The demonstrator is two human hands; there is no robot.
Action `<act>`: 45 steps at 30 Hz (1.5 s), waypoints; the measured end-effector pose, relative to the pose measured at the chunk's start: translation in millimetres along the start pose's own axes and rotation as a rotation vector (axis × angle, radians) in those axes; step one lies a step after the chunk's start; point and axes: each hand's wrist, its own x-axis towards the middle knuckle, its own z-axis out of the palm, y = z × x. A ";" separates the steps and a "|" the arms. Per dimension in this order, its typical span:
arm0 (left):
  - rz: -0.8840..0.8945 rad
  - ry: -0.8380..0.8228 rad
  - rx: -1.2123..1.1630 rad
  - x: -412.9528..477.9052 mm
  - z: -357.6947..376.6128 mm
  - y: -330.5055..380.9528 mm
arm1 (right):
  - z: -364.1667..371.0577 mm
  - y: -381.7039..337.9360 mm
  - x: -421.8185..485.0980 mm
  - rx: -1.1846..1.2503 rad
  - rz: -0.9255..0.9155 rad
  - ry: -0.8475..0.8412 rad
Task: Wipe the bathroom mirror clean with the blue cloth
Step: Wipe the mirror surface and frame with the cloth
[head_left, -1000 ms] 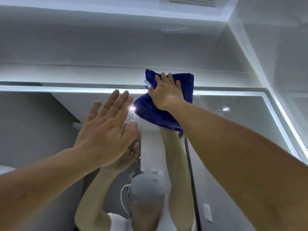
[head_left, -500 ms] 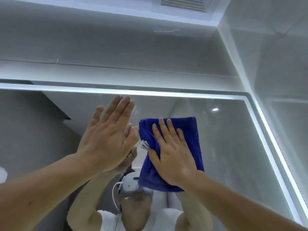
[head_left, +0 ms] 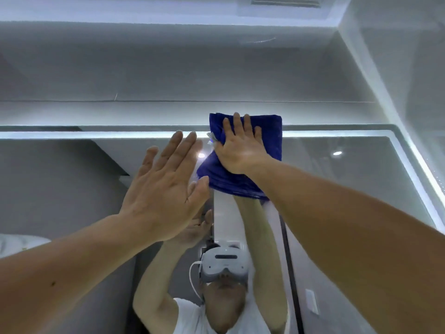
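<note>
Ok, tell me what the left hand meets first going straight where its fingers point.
The left hand would likely meet the mirror near its lit top edge, left of the blue cloth.

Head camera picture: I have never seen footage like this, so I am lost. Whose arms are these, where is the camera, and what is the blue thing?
There is no machine here. A person wears a camera on the head, so you see their own two arms reaching forward. In front is a bathroom mirror with a lit edge; low in it that person is reflected, wearing the headset. The right hand presses a folded blue cloth flat against the mirror's top edge. The left hand is raised open beside it, holding nothing; whether it touches the glass is unclear.
</note>
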 end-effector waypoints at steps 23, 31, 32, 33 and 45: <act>-0.022 0.011 -0.057 13.3 28.0 5.2 | 12.4 24.2 -57.5 -0.080 -0.297 0.017; -0.052 0.019 -0.045 7.1 24.5 -8.4 | -2.7 3.7 -1.4 -0.022 -0.031 -0.028; -0.057 0.020 -0.043 4.4 25.1 -10.2 | 0.5 4.2 -7.4 -0.023 -0.045 0.000; -0.060 0.025 -0.048 0.9 26.5 -11.3 | 4.9 5.1 -15.0 -0.036 -0.065 0.030; -0.066 0.029 -0.120 -69.6 46.4 5.5 | 48.2 9.7 -156.6 -0.083 -0.210 0.099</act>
